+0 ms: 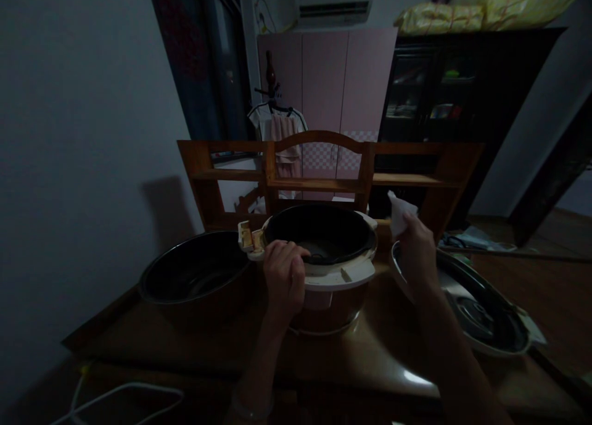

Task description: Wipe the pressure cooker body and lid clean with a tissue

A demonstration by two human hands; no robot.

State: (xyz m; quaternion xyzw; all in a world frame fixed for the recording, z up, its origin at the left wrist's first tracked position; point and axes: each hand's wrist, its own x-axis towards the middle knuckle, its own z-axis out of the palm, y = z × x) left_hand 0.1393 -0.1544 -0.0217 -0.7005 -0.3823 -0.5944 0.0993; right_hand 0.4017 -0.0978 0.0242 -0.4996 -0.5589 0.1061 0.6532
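An electric cooker body [324, 311] with a white upper ring and a dark, deep inside stands on the table in front of me. My left hand [284, 274] is closed over its near left rim, fingers curled towards the inside. Raised to the right of the cooker, my right hand [419, 246] pinches a crumpled white tissue [401, 212]. Below that hand lies the cooker lid [462, 286], its inner side up, with a metallic plate and dark ring. A wide black inner pot [194, 271] sits to the left of the cooker.
The brown table [370, 357] has a wooden shelf rack [319, 184] along its back. A wall [92, 135] borders the left side. Near the bottom left is a white cable-like loop [134, 386]. Pink cabinets [324, 86] and a dark cabinet [430, 92] stand farther off.
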